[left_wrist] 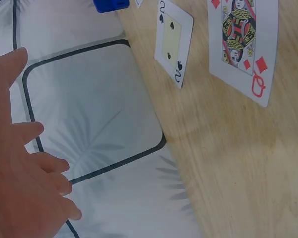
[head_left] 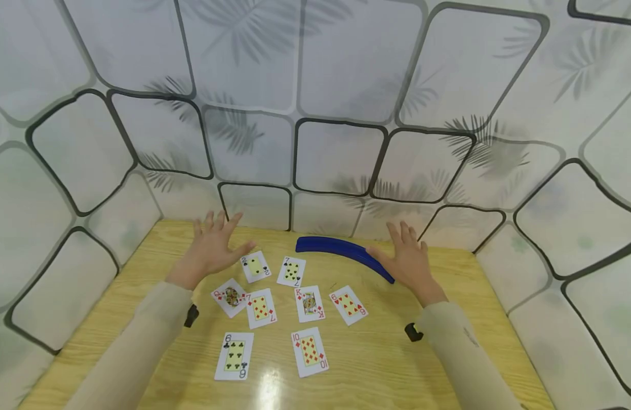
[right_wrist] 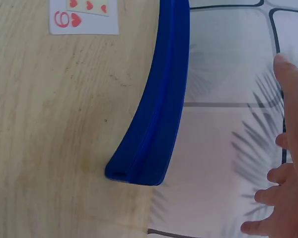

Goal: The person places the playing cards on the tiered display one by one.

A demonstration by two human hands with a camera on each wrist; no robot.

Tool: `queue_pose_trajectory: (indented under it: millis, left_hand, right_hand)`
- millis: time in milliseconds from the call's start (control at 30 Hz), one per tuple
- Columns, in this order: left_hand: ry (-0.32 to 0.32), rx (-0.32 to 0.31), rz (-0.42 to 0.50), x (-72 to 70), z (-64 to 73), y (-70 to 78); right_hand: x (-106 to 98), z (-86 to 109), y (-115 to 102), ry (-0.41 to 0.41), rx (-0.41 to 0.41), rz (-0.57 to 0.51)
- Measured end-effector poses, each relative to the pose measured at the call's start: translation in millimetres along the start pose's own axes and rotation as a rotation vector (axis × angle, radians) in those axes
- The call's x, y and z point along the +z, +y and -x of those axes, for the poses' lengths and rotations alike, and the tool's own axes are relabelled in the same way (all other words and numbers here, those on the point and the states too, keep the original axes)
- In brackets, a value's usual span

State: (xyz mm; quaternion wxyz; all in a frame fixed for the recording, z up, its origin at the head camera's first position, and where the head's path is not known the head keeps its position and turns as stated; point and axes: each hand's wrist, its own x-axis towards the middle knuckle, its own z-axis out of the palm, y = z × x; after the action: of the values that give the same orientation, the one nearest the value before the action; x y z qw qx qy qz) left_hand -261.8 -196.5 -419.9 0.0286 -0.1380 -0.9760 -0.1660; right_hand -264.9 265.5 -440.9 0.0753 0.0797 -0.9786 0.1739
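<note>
Head view | left hand (head_left: 209,253) raised, splayed — by the two of spades (head_left: 255,266) | right hand (head_left: 410,262) likewise — by the curved blue rack (head_left: 341,246) | hands well apart | playing cards (head_left: 309,304) lie face-up between the sleeves (head_left: 141,336)

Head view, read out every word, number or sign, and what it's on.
"2": two of spades
"7": seven of spades
"Q": queen of diamonds
"7": seven of diamonds
"K": king of diamonds
"6": six of hearts
"6": six of clubs
"10": ten of diamonds
Mark on right sleeve: too small to read.
</note>
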Motion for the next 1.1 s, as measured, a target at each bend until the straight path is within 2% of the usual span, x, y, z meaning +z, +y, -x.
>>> queue_pose_trajectory:
  millis: [167, 267, 333, 600, 700, 833, 1000, 1100]
  left_hand:
    - [-0.016, 0.013, 0.080, 8.0, 3.9, -3.3]
    - [-0.043, 0.000, 0.152, 14.6, 5.8, -5.5]
    - [-0.046, -0.011, 0.169, 20.2, 6.3, -8.1]
    - [0.028, -0.026, 0.201, 41.0, 8.0, -16.0]
    - [0.063, -0.036, 0.204, 46.0, 9.2, -16.6]
    - [0.063, -0.088, 0.240, 52.7, 10.6, -17.6]
    - [0.013, -0.185, 0.307, 62.5, 9.6, -20.7]
    - [-0.032, -0.229, 0.312, 68.9, 8.7, -22.6]
  right_hand:
    - [4, 6.0, 7, 0.044, 0.004, -0.112]
    - [8, 9.5, 13, 0.077, 0.025, -0.189]
    - [12, 12.0, 16, 0.100, 0.051, -0.229]
    - [26, 23.2, 29, 0.258, 0.080, -0.327]
    - [32, 27.1, 36, 0.242, 0.115, -0.372]
    - [41, 31.9, 46, 0.178, 0.163, -0.413]
    - [49, 37.5, 49, 0.122, 0.218, -0.428]
    - [52, 42.0, 49, 0.082, 0.250, -0.451]
